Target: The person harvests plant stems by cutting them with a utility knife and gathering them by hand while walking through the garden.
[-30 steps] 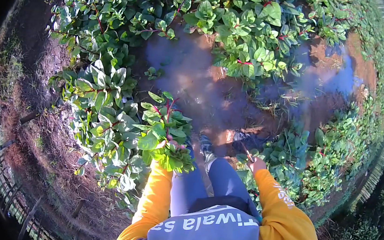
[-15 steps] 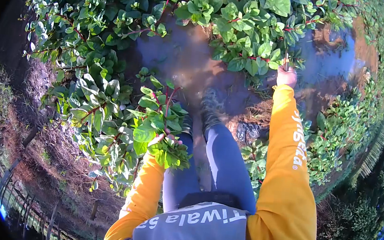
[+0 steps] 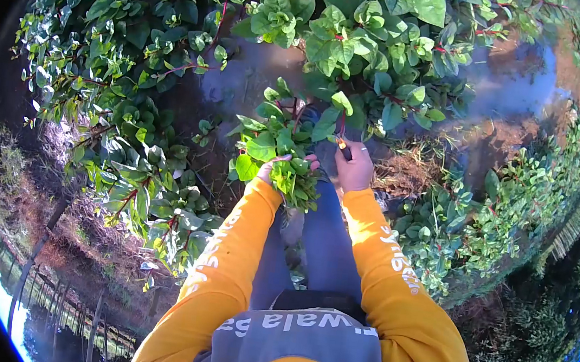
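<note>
A bunch of leafy cuttings (image 3: 276,144) with reddish stems is gripped in my left hand (image 3: 267,169), its fingers wrapped around the stems in front of my legs. Just right of the bunch, my right hand (image 3: 354,168) is closed on a small dark-handled tool (image 3: 343,148). A cut leafy sprig (image 3: 340,110) with a red stem stands up at the fingertips of my right hand, close to the bunch. Whether the fingers pinch its stem is too small to tell.
Dense leafy plants (image 3: 369,34) grow ahead, with more plants (image 3: 131,143) at the left and low plants (image 3: 485,208) at the right. Muddy water (image 3: 245,70) lies between the rows. Dry grass (image 3: 411,172) is right of my right hand.
My right hand has come back from the plants at the upper right to beside the bunch, and a sprig now shows there. My left hand has moved up and right with the bunch.
</note>
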Tool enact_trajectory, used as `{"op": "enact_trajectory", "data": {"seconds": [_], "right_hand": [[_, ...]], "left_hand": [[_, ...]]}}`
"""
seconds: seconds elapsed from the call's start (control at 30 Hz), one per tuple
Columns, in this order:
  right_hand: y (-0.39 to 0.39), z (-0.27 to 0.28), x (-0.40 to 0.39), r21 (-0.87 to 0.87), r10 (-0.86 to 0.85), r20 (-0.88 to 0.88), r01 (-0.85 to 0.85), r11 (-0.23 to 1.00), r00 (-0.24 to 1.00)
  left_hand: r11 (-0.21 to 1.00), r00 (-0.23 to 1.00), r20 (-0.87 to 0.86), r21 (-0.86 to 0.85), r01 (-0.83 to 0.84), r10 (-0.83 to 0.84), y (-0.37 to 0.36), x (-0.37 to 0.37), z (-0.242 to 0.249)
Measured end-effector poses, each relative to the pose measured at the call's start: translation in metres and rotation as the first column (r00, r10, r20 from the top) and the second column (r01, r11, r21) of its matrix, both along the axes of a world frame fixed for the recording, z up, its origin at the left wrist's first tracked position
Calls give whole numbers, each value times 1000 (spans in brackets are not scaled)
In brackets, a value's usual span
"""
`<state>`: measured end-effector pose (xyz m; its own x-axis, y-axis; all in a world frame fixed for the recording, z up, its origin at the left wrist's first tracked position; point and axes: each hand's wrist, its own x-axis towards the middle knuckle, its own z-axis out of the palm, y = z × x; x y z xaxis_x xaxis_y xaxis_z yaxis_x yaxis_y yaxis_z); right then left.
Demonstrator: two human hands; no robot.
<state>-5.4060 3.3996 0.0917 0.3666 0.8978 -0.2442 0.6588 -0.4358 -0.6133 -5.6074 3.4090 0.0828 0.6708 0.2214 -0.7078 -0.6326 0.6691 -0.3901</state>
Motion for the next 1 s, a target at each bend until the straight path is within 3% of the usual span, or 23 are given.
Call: {"op": "enact_trajectory", "data": {"seconds": [0.03,0.07,0.1,0.17,0.23,0.27,0.33,0.37,0.43,0.47,0.53,0.57,0.63,0.67,0.7,0.73,0.8,0.83,0.9,0.97,1.0], "right_hand": [[-1,-1,-1,16,48,-35,-48,999,998],[-1,-2,-1,32,94,-69,-92,995,993],[0,-3,0,23,82,-78,-81,996,994],[5,-2,7,43,153,-195,-147,988,969],[14,3,17,-10,165,-225,-172,985,960],[20,5,26,-120,172,-316,-219,968,933],[33,7,46,-230,137,-421,-251,940,897],[35,-2,58,-295,55,-374,-175,939,926],[57,0,82,-435,73,-101,-110,894,992],[65,-10,87,-437,73,-105,-112,893,992],[89,-39,98,-672,308,80,-177,719,948],[100,-56,100,-670,315,77,-185,719,946],[123,-88,92,-764,523,20,-325,557,852],[133,-98,87,-777,574,16,-351,523,819],[144,-97,83,-821,641,-27,-383,423,767],[138,-116,91,-795,690,-15,-427,430,724],[143,-98,96,-847,623,19,-319,425,782],[142,-90,104,-875,562,41,-241,419,826],[123,-78,122,-827,477,65,-220,517,877],[98,-66,128,-639,322,-66,-288,713,944],[90,-58,117,-592,82,-181,-175,787,980]], "left_hand": [[995,997,72,-93,39,-33,14,11,-12],[987,985,59,14,163,-163,18,22,-39],[980,972,-172,-150,135,-160,17,35,-64],[981,955,-226,-81,177,-191,24,47,-106],[975,974,47,52,218,-220,64,68,-70],[959,954,-104,-6,282,-281,71,72,-66],[944,942,-71,-52,325,-328,71,70,-76],[928,930,-42,-95,361,-366,71,67,-79],[916,916,-48,-63,396,-399,70,63,-81],[911,911,-59,-99,402,-408,64,61,-87],[893,894,-89,-145,425,-440,64,61,-83],[897,897,-93,-145,418,-433,61,62,-84],[953,955,-24,-83,292,-294,52,62,-87],[915,905,-139,-19,404,-402,60,63,-74],[923,919,-99,15,385,-381,63,60,-69],[926,915,-154,-4,377,-373,63,60,-68],[936,911,-223,-33,350,-348,56,50,-69],[916,901,-167,-83,391,-400,48,43,-78],[890,886,-87,-84,448,-455,44,33,-68],[938,940,-74,71,339,-334,52,30,-16],[963,968,-14,99,252,-252,38,33,-13]]}}
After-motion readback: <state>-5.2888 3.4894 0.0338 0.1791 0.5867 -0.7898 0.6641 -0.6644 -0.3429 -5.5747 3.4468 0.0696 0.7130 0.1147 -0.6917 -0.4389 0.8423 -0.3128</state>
